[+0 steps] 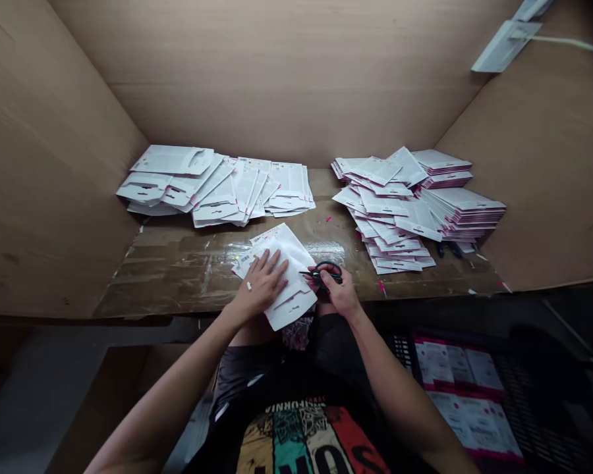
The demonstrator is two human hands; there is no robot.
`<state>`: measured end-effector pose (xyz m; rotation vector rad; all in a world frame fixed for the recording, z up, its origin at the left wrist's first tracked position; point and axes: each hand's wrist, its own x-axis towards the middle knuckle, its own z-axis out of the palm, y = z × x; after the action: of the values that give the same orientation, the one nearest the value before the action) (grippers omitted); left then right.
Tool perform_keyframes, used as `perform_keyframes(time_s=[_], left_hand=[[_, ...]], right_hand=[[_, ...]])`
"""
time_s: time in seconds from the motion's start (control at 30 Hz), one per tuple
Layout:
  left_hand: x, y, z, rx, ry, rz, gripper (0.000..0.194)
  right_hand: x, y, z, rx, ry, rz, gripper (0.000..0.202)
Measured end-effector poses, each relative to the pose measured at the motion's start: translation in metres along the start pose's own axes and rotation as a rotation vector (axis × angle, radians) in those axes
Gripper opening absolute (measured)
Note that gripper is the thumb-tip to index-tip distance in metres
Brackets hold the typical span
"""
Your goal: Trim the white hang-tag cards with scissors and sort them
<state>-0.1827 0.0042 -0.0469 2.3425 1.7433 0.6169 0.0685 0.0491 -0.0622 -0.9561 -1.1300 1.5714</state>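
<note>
A white paper packet (291,263) with a hang-hole flap lies tilted at the table's front edge, its flap overhanging toward me. Beneath it, part of another printed white packet (244,259) shows at the left. My left hand (265,282) rests flat on the upper packet, fingers spread, with a small white wrap on one finger. In my right hand (339,289) is a pair of dark-handled scissors (329,266); their tips point left at the packet's right side. Whether the blades touch the paper I cannot tell.
Overlapping white packets (217,187) cover the table's back left. More packets (390,210) pile up at the right, beside neat stacks (467,214). Cardboard walls (286,79) enclose the taped brown table (178,270). Below right stands a dark crate (518,395) holding packets. Pink scraps (382,287) lie about.
</note>
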Motion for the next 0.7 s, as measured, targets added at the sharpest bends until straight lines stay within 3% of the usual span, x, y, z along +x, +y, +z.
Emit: perform_keyframes(time_s=[0.1,0.33,0.57,0.7], left_hand=[[0.02,-0.018,0.01,0.186,-0.095,0.077,0.051],[0.029,-0.014,0.016,0.206,-0.109,0.141,0.053],[0.029,-0.017,0.021,0.18,-0.102,0.126,0.054],[0.029,-0.017,0.023,0.095,-0.082,0.112,0.053]], right_hand=[[-0.004,-0.007,-0.006,-0.101,-0.066,0.003,0.045],[0.0,-0.009,-0.021,-0.393,-0.183,-0.129,0.035],[0.001,-0.01,-0.027,-0.391,-0.231,-0.116,0.036],[0.0,-0.015,-0.026,-0.257,-0.332,0.027,0.038]])
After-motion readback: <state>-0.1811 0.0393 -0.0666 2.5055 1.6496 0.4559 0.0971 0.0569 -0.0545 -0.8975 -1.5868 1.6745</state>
